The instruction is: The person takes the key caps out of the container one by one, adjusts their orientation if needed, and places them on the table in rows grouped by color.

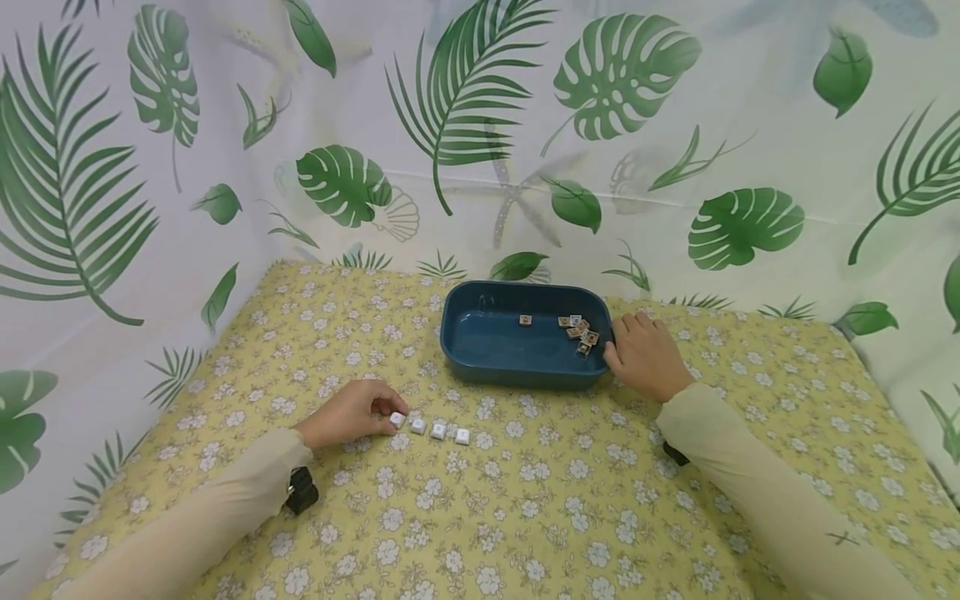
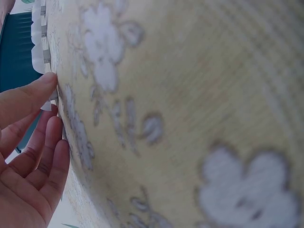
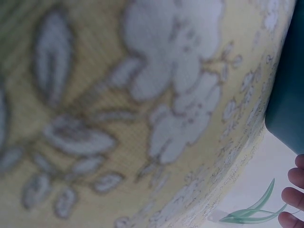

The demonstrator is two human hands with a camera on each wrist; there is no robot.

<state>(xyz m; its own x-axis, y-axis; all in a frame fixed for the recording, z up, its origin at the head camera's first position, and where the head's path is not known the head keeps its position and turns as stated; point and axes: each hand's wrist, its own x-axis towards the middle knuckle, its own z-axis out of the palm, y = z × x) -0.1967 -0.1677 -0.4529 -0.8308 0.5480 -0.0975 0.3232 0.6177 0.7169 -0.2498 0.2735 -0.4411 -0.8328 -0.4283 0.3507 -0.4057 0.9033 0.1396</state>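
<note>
My left grip (image 1: 358, 414) is narrow, pinching a white keycap (image 1: 397, 420) at the left end of a row of keycaps (image 1: 438, 431) on the tabletop (image 1: 480, 517). It looks light, stiff, smooth and hard to break; opposite side walls offer the best hold. My right grip (image 1: 649, 357) touches the blue bin's (image 1: 517, 377) right end; I can't tell how firmly it closes.

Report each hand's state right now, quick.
Left hand: closed, pinching a small white keycap.
Right hand: touching the blue bin at its right end; whether it grips cannot be told.
</note>
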